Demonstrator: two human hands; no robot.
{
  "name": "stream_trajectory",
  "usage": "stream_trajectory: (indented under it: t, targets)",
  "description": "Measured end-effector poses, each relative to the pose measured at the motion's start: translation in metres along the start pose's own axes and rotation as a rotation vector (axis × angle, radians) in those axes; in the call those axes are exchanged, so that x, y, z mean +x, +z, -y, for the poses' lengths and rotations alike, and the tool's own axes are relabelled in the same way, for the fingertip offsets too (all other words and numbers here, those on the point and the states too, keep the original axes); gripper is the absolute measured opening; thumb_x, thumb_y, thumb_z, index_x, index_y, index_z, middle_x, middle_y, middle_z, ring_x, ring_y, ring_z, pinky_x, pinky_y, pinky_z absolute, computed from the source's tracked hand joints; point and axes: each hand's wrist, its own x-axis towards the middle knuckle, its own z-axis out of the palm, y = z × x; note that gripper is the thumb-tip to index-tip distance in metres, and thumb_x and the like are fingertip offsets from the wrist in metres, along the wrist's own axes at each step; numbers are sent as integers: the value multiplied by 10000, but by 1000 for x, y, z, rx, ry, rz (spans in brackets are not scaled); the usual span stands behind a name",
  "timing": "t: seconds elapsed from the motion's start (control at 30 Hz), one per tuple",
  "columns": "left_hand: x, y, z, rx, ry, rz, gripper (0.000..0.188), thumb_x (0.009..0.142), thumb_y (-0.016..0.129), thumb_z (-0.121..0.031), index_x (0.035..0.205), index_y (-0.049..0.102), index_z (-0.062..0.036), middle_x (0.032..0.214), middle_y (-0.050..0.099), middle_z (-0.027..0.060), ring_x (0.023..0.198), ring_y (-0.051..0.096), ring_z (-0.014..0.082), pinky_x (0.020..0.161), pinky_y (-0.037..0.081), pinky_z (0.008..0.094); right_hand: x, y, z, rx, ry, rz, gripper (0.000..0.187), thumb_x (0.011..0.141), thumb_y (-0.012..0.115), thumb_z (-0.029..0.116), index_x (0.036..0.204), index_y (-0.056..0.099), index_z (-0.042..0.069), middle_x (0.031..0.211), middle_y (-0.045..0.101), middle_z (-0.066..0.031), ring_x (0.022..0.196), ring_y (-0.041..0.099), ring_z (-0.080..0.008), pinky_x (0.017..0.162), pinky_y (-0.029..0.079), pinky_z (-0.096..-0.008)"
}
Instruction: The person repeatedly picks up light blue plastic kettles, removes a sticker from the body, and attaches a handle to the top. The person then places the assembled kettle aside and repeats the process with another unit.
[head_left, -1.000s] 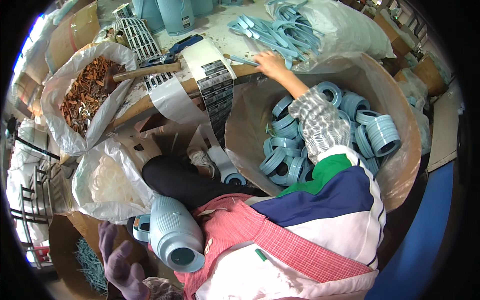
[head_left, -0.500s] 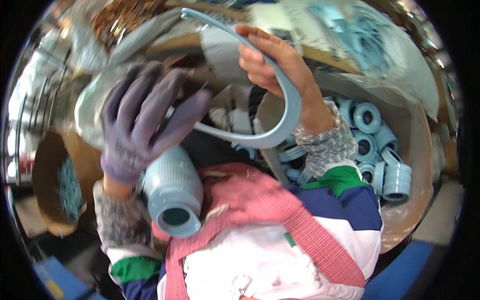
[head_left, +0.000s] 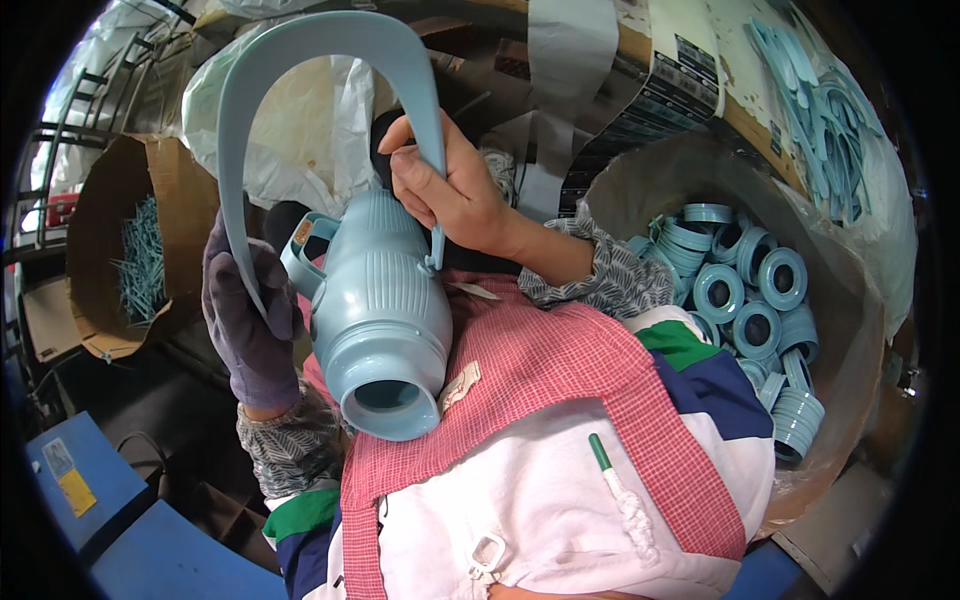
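Observation:
A light blue vacuum flask body [head_left: 382,265] with a ribbed shoulder lies across my lap, its open round mouth toward me. A small side grip sticks out on its left. Above it arches a curved light blue carrying handle [head_left: 325,32]. My bare right hand [head_left: 455,190] is closed round the handle's right arm, whose lower end meets the flask's side near the neck. On the left, my gloved left hand [head_left: 248,315] has its fingers folded round the handle's left end. That tip points down beside the flask, apart from it.
At the right, a large lined carton [head_left: 845,330] holds many light blue rings [head_left: 718,292]. Further back are bundled light blue handles [head_left: 830,130]. To the left stands a brown carton [head_left: 180,215] with thin light blue pieces [head_left: 142,262]. Blue boxes [head_left: 100,480] sit at the lower left.
The handle has swung from sideways to an upright arch over the flask and come down to it. My left hand has lowered and closed on its left end. My right hand has moved nearer the flask.

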Motion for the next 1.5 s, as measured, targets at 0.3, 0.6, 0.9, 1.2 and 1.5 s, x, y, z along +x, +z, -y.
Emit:
stream_trajectory:
  t: [0.3, 0.6, 0.9, 1.2, 1.5]
  targets:
    - [-41, -67, 51, -275, -246, -67, 278, 784, 597, -163, 980, 548, 27, 827, 598, 94, 502, 524, 101, 456, 442, 211, -2, 43, -24, 34, 315, 180, 145, 930, 462, 134, 1032, 466, 29, 712, 516, -17, 641, 477, -66, 613, 385, -207]
    - [-84, -43, 80, -829, -187, -180, 186, 727, 517, -57, 908, 536, -20, 1111, 490, 93, 1025, 520, 205, 952, 397, 338, 0, 46, -23, -35, 497, 320, 217, 936, 433, 164, 1097, 489, 30, 950, 616, -104, 920, 562, -141, 869, 422, -283]
    - [-75, -29, 90, -555, -36, -198, 187, 843, 483, -79, 1011, 543, -23, 1105, 519, 112, 1104, 458, 195, 988, 329, 333, -2, 40, -34, -13, 500, 267, 221, 953, 426, 192, 1094, 493, 37, 918, 607, -84, 857, 553, -114, 812, 432, -260]
    - [-40, -52, 25, 370, 676, -246, 217, 817, 577, -195, 905, 644, -7, 963, 625, 120, 932, 583, 265, 830, 468, 354, 28, 58, -23, 130, 180, 169, 403, 968, 370, 339, 1179, 480, 14, 988, 583, -122, 928, 560, -164, 855, 433, -288]
    - [41, -102, -39, 106, 450, 195, 134, 750, 541, 4, 845, 633, 24, 1214, 497, 183, 1123, 495, 292, 943, 392, 346, 133, -24, 74, -583, -99, 268, 147, 874, 555, 156, 979, 567, 53, 852, 590, -55, 698, 576, -150, 636, 490, -292]
